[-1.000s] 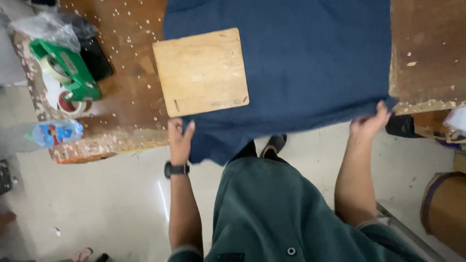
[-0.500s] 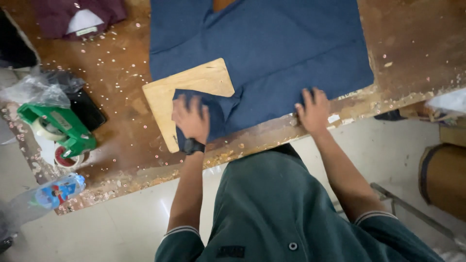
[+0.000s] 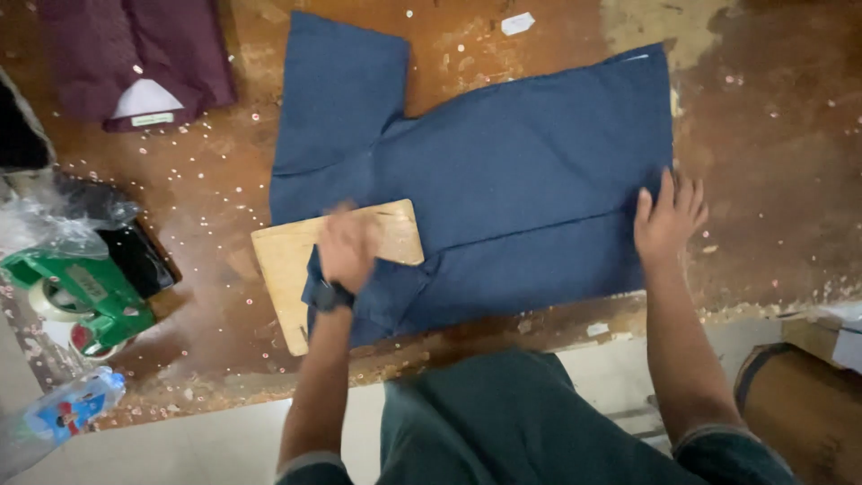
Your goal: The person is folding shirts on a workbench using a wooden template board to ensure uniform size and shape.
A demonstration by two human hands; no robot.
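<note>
**Both hands flat on a blue shirt over a worn wooden table**

At the far left edge we see crumpled clear plastic (image 3: 54,224) lying against a dark object, and just near of it a green tape dispenser (image 3: 85,301) with its roll of tape showing at the left end. Nearer still, at the table's corner, lies a plastic bottle with a blue label (image 3: 67,411). At the far left of the table rests a folded maroon garment (image 3: 135,58) with a pale collar insert showing.

The table (image 3: 763,108) itself is brown wood, badly worn, with pale scuffed patches and small light specks scattered all over it; its near edge is chipped and rough. Below that edge we see a pale, glossy floor (image 3: 180,449).

Towards the middle lies a light plywood board (image 3: 287,269), partly covered by the blue shirt (image 3: 521,180), which is spread across the table's centre with one sleeve reaching to the far side. Our left hand (image 3: 348,247), a dark watch on its wrist, presses down on the board where the shirt's near hem is folded up over it; the hand is blurred, so we cannot tell how its fingers lie. Our right hand (image 3: 669,220) rests flat on the shirt's right edge, fingers spread and pointing away from us.

At the near right, beyond the table's edge, stand a brown cylindrical container (image 3: 795,404) and the corner of a cardboard box (image 3: 831,337).
</note>
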